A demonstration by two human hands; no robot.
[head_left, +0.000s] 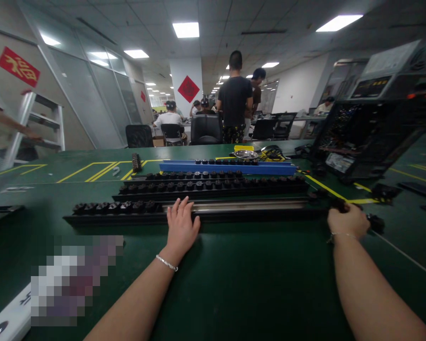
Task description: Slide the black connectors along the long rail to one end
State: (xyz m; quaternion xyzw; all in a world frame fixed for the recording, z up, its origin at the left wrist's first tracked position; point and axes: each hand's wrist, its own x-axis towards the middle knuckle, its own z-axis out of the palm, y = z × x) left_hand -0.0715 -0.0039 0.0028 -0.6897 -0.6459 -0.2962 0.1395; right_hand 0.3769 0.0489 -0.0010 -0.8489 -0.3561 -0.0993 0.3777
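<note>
A long black channel (pixel 266 215) lies crosswise before me, with a bright metal strip (pixel 248 206) along its right part. Round black wheel-like parts (pixel 122 207) sit in a row in its left part. My left hand (pixel 182 222) rests on the channel near the last of these parts, fingers stretched out. At the channel's right end my right hand (pixel 348 221) is closed round a small dark piece that I cannot make out. Behind lies a second black channel (pixel 213 192) filled with similar round parts, then a shorter row (pixel 195 175).
A blue rail (pixel 227 168) lies farther back on the green table (pixel 241 279). A metal dish (pixel 246 154) stands beyond it. To the right is an open computer case (pixel 362 123). A pixelated pale object (pixel 7 312) is at lower left. People stand and sit behind the table.
</note>
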